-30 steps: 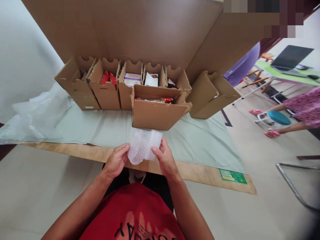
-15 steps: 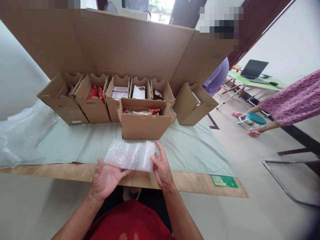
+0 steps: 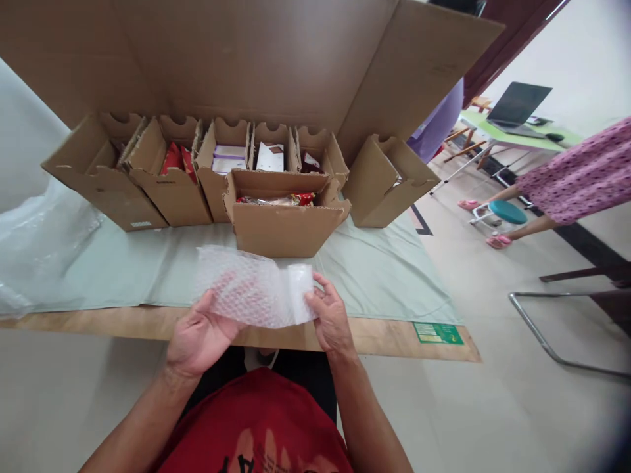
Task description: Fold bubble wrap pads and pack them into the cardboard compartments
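Note:
Both my hands hold a sheet of clear bubble wrap [image 3: 254, 286] spread wide over the near edge of the table. My left hand [image 3: 200, 338] grips its left end from below, fingers curled under the sheet. My right hand [image 3: 329, 316] pinches the right end, which is folded over. Just beyond the wrap stands an open cardboard box [image 3: 286, 226] with red and silver packets inside.
A row of open cardboard bins [image 3: 167, 190] with packets and white boxes lines the back, under a tall cardboard wall [image 3: 246, 59]. Another bin [image 3: 387, 187] stands at the right. Clear plastic [image 3: 34, 243] lies at left on a pale green cloth [image 3: 384, 276]. A person sits at far right.
The bubble wrap went from a bunched wad to a wide flat sheet as my hands moved apart, the left hand going left. The view also shifted.

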A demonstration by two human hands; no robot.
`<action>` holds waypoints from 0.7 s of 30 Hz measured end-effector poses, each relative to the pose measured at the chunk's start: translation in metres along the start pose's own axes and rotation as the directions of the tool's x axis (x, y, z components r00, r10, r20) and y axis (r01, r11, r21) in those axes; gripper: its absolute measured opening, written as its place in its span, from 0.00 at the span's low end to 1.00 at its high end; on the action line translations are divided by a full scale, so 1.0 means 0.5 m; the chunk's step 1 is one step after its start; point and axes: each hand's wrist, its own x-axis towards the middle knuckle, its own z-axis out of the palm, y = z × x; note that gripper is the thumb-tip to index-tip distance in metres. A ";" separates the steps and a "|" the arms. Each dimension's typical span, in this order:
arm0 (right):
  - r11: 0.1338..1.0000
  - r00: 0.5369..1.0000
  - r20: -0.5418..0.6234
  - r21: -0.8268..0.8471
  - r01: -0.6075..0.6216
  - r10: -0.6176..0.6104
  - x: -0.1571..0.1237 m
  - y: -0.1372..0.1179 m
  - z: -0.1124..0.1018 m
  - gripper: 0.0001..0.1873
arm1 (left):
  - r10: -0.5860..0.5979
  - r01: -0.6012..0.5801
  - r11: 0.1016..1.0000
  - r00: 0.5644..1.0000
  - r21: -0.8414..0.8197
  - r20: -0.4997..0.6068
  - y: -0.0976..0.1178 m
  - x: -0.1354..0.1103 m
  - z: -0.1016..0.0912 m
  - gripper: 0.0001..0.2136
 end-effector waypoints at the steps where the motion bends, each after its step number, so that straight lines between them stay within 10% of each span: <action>1: 0.999 0.998 -0.060 0.023 0.025 -0.024 0.004 -0.002 -0.014 0.35 | 0.010 -0.010 1.000 1.000 -0.007 -0.029 0.006 0.001 -0.011 0.19; 7: 0.922 0.882 -0.325 -0.302 0.244 -0.340 -0.006 -0.016 -0.102 0.24 | -0.077 0.070 0.996 0.985 -0.053 -0.153 -0.001 0.009 -0.043 0.17; 11: 0.601 0.825 0.015 -0.678 0.424 -0.565 -0.051 -0.016 -0.081 0.23 | -0.098 0.078 0.992 0.973 -0.102 -0.210 -0.016 0.007 -0.038 0.15; 14: 0.267 0.807 0.344 -0.819 0.508 -0.480 -0.068 0.012 -0.036 0.32 | -0.085 0.063 0.993 0.968 -0.101 -0.236 -0.019 0.005 -0.039 0.15; 17: 0.049 0.846 0.380 -0.903 0.428 -0.373 -0.063 0.049 -0.018 0.34 | -0.049 0.032 0.997 0.971 -0.077 -0.233 -0.018 0.003 -0.045 0.15; 21: 0.204 0.863 0.218 -0.918 0.340 -0.457 -0.052 0.054 -0.061 0.18 | 0.004 -0.011 0.999 0.971 -0.030 -0.238 -0.016 0.002 -0.058 0.15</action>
